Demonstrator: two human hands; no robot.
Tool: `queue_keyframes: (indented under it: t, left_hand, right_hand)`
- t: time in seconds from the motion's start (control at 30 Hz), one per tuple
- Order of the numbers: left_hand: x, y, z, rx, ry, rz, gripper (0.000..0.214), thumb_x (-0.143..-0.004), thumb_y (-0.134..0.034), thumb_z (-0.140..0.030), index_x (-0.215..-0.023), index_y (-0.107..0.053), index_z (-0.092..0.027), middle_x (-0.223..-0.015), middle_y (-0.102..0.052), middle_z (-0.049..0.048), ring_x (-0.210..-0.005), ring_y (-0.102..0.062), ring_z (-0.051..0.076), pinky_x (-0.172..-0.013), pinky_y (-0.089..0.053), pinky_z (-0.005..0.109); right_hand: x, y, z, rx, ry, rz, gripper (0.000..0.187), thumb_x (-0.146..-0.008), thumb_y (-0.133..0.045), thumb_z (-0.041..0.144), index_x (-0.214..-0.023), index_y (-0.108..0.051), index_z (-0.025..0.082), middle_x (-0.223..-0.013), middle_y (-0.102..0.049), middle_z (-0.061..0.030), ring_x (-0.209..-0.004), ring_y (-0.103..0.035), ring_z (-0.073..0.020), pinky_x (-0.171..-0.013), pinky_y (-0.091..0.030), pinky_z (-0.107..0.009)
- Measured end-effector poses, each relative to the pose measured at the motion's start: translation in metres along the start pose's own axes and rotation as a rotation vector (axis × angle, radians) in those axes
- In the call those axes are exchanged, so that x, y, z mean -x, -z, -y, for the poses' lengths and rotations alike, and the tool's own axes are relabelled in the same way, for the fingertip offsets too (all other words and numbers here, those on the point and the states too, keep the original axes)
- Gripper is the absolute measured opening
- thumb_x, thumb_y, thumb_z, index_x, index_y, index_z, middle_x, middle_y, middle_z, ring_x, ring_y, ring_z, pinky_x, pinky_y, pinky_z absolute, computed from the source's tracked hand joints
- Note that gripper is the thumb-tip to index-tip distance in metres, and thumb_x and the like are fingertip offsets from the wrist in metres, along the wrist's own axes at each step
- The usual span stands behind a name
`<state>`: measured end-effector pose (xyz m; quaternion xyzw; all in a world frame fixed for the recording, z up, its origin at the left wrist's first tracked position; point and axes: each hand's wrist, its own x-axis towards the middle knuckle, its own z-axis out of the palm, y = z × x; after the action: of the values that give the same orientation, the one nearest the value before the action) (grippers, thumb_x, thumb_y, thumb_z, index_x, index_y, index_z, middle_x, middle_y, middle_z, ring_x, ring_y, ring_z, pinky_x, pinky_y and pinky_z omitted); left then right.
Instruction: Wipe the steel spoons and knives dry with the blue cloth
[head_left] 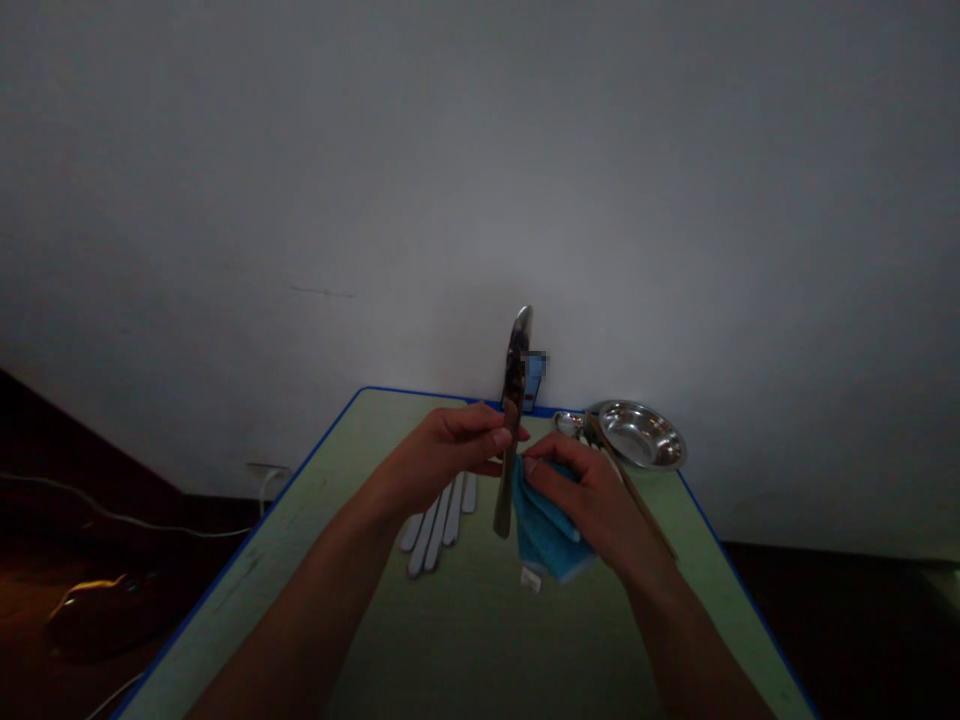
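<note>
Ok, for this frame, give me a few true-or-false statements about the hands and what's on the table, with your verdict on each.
1. The left hand grips a metal table knife held upright. True.
2. The right hand pinches a blue cloth. True.
3. The steel bowl sits at the near edge, close to the person. False: it is at the far right corner of the table.
4. The white flat strips lie inside the steel bowl. False: they lie side by side on the table, below the left hand in view.
5. A metal spoon lies just left of the steel bowl. True.
</note>
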<state>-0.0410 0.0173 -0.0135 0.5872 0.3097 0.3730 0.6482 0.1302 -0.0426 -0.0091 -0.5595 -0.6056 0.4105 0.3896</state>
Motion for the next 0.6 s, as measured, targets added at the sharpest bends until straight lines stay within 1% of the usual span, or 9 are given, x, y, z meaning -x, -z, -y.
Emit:
queue_keyframes:
  t: [0.2, 0.3, 0.4, 0.6]
  left_hand:
    - [-0.0007, -0.0007, -0.0011, -0.029, -0.055, -0.039, 0.013, -0.071, -0.069, -0.028, -0.077, -0.072, -0.016, -0.081, -0.069, 0.0041, -0.078, -0.062, 0.016, -0.072, -0.049, 0.028]
    - [-0.0013, 0.0002, 0.0005, -0.034, -0.056, -0.079, 0.015, -0.071, -0.070, -0.029, -0.080, -0.072, -0.017, -0.084, -0.070, 0.0050, -0.082, -0.062, 0.018, -0.074, -0.049, 0.029]
    - [-0.0020, 0.0016, 0.0027, -0.016, -0.061, -0.113, 0.016, -0.072, -0.070, -0.030, -0.082, -0.072, -0.018, -0.086, -0.071, 0.0041, -0.081, -0.062, 0.017, -0.074, -0.050, 0.028]
    - [-0.0029, 0.0053, 0.0050, 0.036, -0.088, -0.124, 0.017, -0.073, -0.069, -0.031, -0.083, -0.072, -0.018, -0.085, -0.071, 0.0040, -0.079, -0.062, 0.016, -0.076, -0.050, 0.029]
  right_hand:
    - [-0.0007, -0.0002, -0.0040, 0.006, -0.004, 0.026, 0.016, -0.082, -0.054, 0.034, -0.080, -0.061, 0.019, -0.068, -0.056, 0.0031, -0.058, -0.048, -0.0093, -0.051, -0.036, -0.021]
    - [-0.0012, -0.0003, -0.0059, 0.010, 0.015, 0.033, 0.016, -0.082, -0.054, 0.034, -0.080, -0.061, 0.020, -0.069, -0.057, 0.0031, -0.060, -0.049, -0.0093, -0.053, -0.037, -0.021]
    - [-0.0016, -0.0006, -0.0070, 0.017, 0.042, 0.039, 0.015, -0.082, -0.054, 0.032, -0.079, -0.061, 0.020, -0.071, -0.058, 0.0027, -0.063, -0.051, -0.0101, -0.056, -0.038, -0.022]
    - [-0.0015, -0.0019, -0.0098, 0.028, 0.062, 0.081, 0.015, -0.083, -0.052, 0.031, -0.080, -0.061, 0.019, -0.072, -0.059, 0.0020, -0.066, -0.053, -0.0116, -0.060, -0.041, -0.024]
